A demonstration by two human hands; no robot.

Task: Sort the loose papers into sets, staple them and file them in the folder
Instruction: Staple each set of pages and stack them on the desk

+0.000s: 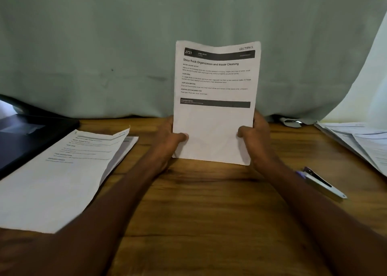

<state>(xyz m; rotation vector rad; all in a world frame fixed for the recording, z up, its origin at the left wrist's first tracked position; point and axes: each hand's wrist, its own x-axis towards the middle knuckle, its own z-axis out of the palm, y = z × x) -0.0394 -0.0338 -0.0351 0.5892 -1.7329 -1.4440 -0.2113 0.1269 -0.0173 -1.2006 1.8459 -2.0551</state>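
A printed sheet (215, 100) stands upright over the middle of the wooden table (199, 202), held between both hands. The left hand (167, 137) grips its lower left edge, thumb lying across the front of the page and fingers hidden behind it. The right hand (254, 137) grips the lower right edge in the same way, thumb on the front. The two hands are apart, one at each side of the page, both clamped on it. The bottom edge of the sheet is at or just above the tabletop; whether it touches cannot be told. The heading reads "Shoe Rack Organization and Insole Cleaning", with "2723" in a dark bar and "SECTION 2" handwritten at the top right corner. Whether the hands hold one page or several cannot be told.

To the left lies a pile of papers (69, 171), at least two sheets, the top one with its far corner curled up. Just beyond it, at the left edge, lies one dark folder (27, 137). At the far right is a second, fanned stack of sheets (360, 141), several of them. One stapler (322, 183) lies on the table near the right forearm. A pale green curtain (125, 45) hangs behind the table
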